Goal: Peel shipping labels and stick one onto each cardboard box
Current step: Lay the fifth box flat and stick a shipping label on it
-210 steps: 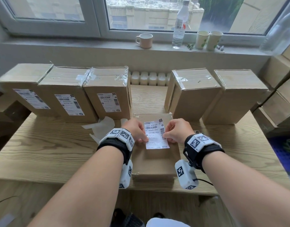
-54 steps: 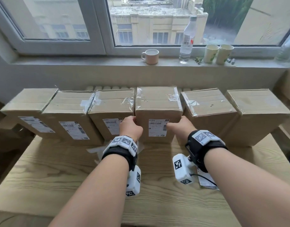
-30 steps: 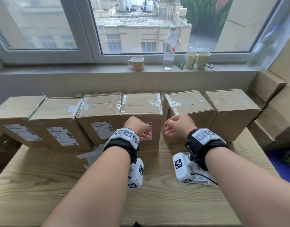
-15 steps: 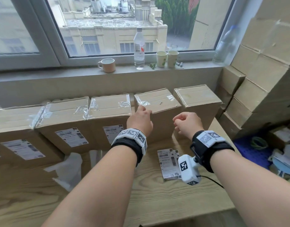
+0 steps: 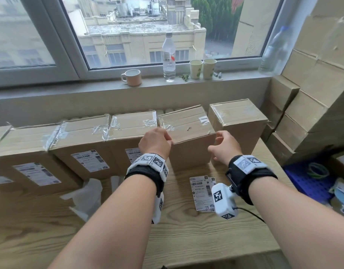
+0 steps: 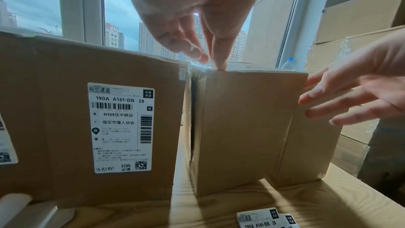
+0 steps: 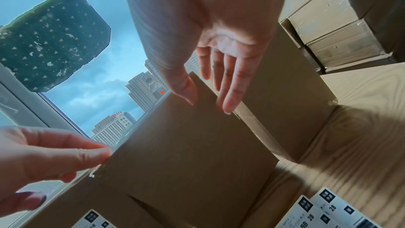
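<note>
A pale wooden table (image 5: 186, 239) is set below a white-framed window (image 5: 56, 41); daylight is admitted; a grey sill (image 5: 70, 88) is seen beneath; buildings are visible outside.

Both forearms are bare, with no sleeves. Each wrist wears a wide black strap (image 5: 145, 174) topped by white blocks printed with black square tags. A white camera housing (image 5: 223, 202) with similar tags hangs under the right wrist, trailing a thin black cable (image 5: 250, 214).
</note>
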